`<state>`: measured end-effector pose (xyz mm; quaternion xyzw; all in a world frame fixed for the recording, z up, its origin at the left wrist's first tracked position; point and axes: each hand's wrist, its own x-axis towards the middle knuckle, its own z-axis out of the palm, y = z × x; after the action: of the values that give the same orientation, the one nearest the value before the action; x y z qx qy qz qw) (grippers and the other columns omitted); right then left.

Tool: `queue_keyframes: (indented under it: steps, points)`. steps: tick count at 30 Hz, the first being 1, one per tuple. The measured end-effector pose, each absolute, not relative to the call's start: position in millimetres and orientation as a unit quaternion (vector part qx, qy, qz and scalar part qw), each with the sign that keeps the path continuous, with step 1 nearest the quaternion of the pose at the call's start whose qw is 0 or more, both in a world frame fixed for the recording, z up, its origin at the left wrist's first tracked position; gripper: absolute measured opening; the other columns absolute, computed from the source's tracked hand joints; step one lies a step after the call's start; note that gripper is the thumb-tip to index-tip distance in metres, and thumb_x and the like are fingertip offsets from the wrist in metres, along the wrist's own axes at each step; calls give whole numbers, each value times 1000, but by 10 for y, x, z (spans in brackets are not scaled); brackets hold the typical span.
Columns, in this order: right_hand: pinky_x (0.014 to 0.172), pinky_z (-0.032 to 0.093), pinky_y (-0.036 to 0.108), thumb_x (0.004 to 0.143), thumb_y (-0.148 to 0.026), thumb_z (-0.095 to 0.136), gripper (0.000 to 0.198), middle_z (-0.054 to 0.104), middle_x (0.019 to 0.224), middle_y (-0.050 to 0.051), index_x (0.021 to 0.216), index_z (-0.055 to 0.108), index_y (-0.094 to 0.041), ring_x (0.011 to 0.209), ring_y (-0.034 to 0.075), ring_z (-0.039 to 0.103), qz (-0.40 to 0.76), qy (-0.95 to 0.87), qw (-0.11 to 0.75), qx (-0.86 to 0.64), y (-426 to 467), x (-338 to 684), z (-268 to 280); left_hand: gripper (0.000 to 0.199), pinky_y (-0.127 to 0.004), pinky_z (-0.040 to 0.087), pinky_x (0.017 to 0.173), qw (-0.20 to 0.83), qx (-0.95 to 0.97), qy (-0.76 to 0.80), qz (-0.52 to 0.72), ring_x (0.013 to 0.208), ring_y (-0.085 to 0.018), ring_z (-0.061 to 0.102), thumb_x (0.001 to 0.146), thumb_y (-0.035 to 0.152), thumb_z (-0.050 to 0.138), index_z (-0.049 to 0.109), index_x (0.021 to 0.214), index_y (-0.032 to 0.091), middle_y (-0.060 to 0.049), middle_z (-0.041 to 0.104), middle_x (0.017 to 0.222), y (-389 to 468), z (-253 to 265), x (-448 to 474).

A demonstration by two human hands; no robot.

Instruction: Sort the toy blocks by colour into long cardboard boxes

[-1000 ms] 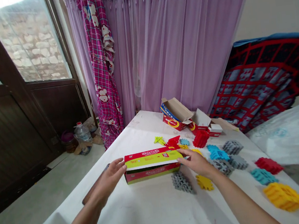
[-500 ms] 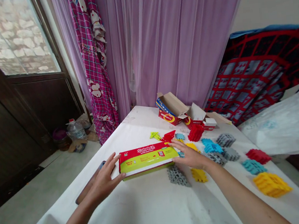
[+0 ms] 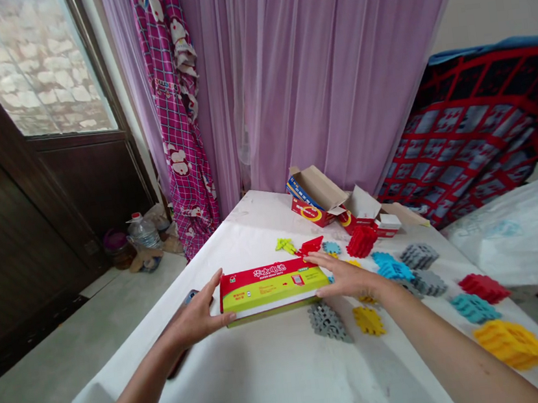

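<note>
Hands flank a red-and-green box (image 3: 273,283) lying flat on the white table (image 3: 272,384): left hand (image 3: 195,315) open at its left end, right hand (image 3: 347,278) open, fingers flat at its right end. Grey block (image 3: 327,322) and yellow block (image 3: 368,320) lie just nearer.

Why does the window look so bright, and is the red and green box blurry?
Head view: daylight pours through the window and washes it out; the room lines bend from the wide lens. The red and green box between the left hand and right hand looks fairly sharp, its small print too tiny to read.
</note>
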<state>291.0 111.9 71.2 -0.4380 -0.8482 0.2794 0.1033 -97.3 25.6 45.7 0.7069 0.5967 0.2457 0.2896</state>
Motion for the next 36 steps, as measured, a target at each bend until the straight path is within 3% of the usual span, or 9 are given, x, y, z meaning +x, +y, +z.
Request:
queue_keyframes:
  steps: [6, 12, 15, 29, 36]
  points:
    - [119, 24, 51, 71, -37, 74, 84, 35, 157, 14, 147, 45, -19, 145, 32, 31, 269, -839, 135, -453, 1116, 2880, 671, 104, -46, 39, 111, 291, 691, 605, 270, 136, -33, 47, 74, 53, 68, 17, 157, 15, -18, 36, 157, 246, 421, -943]
    - [119, 26, 49, 71, -36, 73, 81, 37, 156, 13, 146, 47, -20, 145, 31, 32, 273, -830, 147, -464, 1079, 2853, 679, 88, -50, 31, 116, 106, 755, 595, 254, 145, -34, 34, 77, 48, 66, 31, 152, 21, -15, 35, 159, 254, 326, -954]
    - [119, 26, 48, 72, -34, 72, 79, 40, 154, 14, 145, 48, -18, 143, 30, 34, 262, -832, 149, -465, 1079, 2848, 682, 81, -52, 31, 115, 68, 777, 584, 225, 144, -34, 35, 79, 45, 63, 33, 151, 22, -16, 36, 158, 265, 306, -937]
    - [116, 31, 50, 78, -47, 68, 66, 51, 146, 11, 138, 57, -23, 136, 31, 44, 264, -830, 184, -455, 1160, 2912, 589, 68, -52, 24, 116, 126, 781, 584, 180, 129, -31, 54, 83, 48, 56, 42, 146, 27, -10, 56, 145, 470, 606, -968]
    - [118, 27, 50, 84, -44, 62, 62, 41, 153, 11, 142, 54, -26, 140, 31, 39, 265, -827, 156, -471, 1067, 2879, 564, 54, -58, 22, 116, 118, 795, 574, 154, 137, -29, 46, 92, 46, 44, 45, 145, 33, -10, 49, 151, 434, 620, -963]
